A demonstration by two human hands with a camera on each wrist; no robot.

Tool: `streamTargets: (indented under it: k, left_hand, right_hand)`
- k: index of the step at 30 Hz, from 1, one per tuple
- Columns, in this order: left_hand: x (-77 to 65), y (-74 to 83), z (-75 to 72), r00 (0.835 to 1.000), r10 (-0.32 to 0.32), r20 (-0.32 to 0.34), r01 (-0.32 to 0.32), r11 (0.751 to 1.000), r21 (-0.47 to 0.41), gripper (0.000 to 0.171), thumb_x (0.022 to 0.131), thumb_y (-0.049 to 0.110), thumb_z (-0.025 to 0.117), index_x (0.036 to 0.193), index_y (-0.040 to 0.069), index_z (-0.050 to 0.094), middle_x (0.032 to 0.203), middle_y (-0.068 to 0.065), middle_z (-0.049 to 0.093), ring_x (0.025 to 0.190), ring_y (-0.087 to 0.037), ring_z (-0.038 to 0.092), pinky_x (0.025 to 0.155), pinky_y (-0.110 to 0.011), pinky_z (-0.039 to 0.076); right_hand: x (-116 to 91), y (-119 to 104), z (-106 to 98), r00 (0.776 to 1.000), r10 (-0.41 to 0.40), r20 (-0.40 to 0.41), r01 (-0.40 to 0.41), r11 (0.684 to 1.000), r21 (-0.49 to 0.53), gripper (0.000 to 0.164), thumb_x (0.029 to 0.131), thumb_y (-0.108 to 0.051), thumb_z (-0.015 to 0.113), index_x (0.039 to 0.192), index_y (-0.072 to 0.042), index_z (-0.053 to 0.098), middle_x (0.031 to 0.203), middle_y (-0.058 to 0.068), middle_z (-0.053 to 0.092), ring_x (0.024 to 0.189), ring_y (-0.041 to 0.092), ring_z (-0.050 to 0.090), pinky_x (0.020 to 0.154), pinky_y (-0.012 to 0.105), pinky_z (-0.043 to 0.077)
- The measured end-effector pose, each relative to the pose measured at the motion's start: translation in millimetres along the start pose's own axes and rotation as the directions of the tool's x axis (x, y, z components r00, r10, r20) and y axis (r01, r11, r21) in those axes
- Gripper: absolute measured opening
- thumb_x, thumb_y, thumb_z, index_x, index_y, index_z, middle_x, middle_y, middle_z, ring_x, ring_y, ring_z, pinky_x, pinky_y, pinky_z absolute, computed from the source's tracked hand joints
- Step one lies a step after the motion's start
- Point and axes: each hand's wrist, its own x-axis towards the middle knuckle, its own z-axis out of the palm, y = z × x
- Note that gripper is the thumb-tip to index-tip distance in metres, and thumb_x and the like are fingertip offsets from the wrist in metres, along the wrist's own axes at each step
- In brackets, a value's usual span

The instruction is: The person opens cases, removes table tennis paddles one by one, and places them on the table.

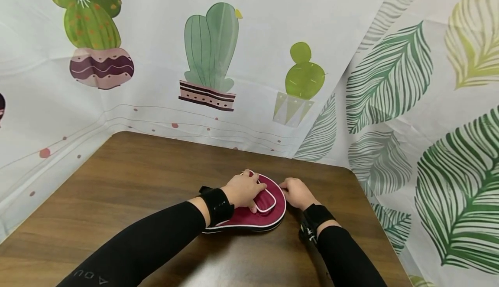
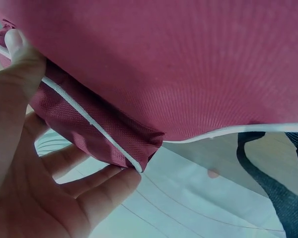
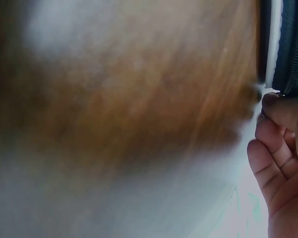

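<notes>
A wine-red, paddle-shaped zip case (image 1: 249, 218) with white piping lies on the wooden table. My left hand (image 1: 241, 190) is over its raised front pocket (image 1: 267, 201). In the left wrist view, the thumb and fingers grip that pocket (image 2: 89, 114) from both sides. At the case's rounded right end is my right hand (image 1: 298, 194). The right wrist view shows its thumb and forefinger pinching at the end of the dark zipper (image 3: 297, 54), where the zipper pull is mostly hidden by the fingertips. The case's narrow end is partly behind my left wrist.
The brown wooden table (image 1: 156, 165) reaches back to a white cloth (image 1: 156, 53) printed with cacti. A leaf-patterned cloth (image 1: 390, 105) hangs along the right side. A black strap (image 2: 260, 173) shows beside the case in the left wrist view.
</notes>
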Motion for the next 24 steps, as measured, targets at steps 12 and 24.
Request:
streamTargets:
  k: [12,24]
  left_hand:
    - [-1.9,7.1,-2.0,0.999,-0.039,0.024,0.038,0.998,0.047,0.081,0.082,0.064,0.070,0.153,0.035,0.043,0.155,-0.008,0.044,0.140,-0.040,0.042,0.098,-0.043,0.053]
    - [-3.5,13.0,-1.1,0.994,-0.102,0.044,0.097,0.991,0.094,0.082,0.084,0.069,0.063,0.155,0.034,0.038,0.156,-0.007,0.043,0.140,-0.039,0.042,0.085,-0.044,0.058]
  right_hand:
    - [-3.2,0.2,-1.3,1.000,0.018,-0.006,-0.018,1.000,-0.004,0.012,0.090,-0.013,0.070,0.095,-0.013,0.081,0.081,-0.002,0.067,0.083,0.019,0.066,0.080,0.037,0.054]
    - [-4.3,-2.1,-0.5,0.997,0.075,0.018,-0.075,0.997,0.007,0.014,0.090,-0.012,0.071,0.100,-0.011,0.081,0.086,0.001,0.069,0.088,0.020,0.067,0.084,0.038,0.054]
